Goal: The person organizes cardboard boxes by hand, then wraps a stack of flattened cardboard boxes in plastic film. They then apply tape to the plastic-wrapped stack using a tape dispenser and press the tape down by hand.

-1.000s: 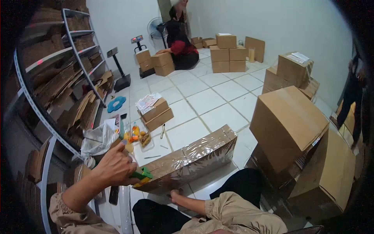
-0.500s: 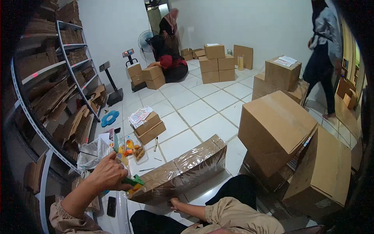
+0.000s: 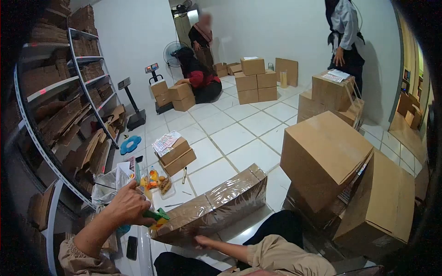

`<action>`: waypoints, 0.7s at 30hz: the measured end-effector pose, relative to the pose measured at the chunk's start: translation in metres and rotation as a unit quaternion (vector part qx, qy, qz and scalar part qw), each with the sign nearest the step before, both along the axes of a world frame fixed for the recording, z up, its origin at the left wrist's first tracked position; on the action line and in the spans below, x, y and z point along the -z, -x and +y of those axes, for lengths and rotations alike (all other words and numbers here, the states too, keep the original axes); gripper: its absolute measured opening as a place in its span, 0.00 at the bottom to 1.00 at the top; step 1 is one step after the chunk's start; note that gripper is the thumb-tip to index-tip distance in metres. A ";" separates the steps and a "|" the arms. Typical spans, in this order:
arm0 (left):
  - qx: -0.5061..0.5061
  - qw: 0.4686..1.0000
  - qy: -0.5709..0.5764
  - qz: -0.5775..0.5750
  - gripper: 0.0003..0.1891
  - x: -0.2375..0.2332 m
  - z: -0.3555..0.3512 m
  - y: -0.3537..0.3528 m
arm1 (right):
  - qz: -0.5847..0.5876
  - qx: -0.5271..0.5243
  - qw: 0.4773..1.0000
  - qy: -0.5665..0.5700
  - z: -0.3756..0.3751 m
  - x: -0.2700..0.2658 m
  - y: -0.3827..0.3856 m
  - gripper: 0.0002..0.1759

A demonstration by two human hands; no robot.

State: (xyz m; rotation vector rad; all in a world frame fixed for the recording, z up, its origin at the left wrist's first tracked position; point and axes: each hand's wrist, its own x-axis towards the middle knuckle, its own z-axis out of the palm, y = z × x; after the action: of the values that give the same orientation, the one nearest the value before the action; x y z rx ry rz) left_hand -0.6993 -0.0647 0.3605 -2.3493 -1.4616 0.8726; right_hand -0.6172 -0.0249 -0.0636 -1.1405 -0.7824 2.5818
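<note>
My left hand is closed round a green and yellow tape dispenser at the near left end of a long box. This long brown box, wrapped in shiny clear tape, lies slantwise on the floor in front of me. Low against its near side is my right hand, small and blurred, with its fingers hard to make out.
Large cartons are stacked at my right. A small box with papers, a snack tray and a phone lie at left. Shelves line the left wall. Three people are farther back.
The person at the right has moved left and now stands behind the stacked boxes, one hand lowered over them. My right hand has shifted slightly left along the box, while my left hand stays nearly still.
</note>
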 end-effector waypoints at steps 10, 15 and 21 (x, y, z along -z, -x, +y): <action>0.054 0.997 -0.029 -0.056 0.23 0.011 0.040 0.038 | -0.031 0.067 0.534 -0.842 0.056 -0.206 -0.051 0.41; 0.020 0.999 0.011 -0.043 0.27 0.022 0.071 0.063 | -0.158 -0.250 0.466 -0.834 0.083 -0.185 -0.017 0.56; 0.089 0.986 0.040 -0.132 0.31 0.081 0.115 0.130 | -0.117 -0.204 0.474 -0.848 0.081 -0.176 -0.023 0.51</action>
State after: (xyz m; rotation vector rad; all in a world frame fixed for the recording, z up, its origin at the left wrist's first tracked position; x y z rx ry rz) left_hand -0.8294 0.0499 0.2795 -2.6908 -1.2995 0.6050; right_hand -0.5940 0.0562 0.1125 -0.4045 -2.7318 0.4734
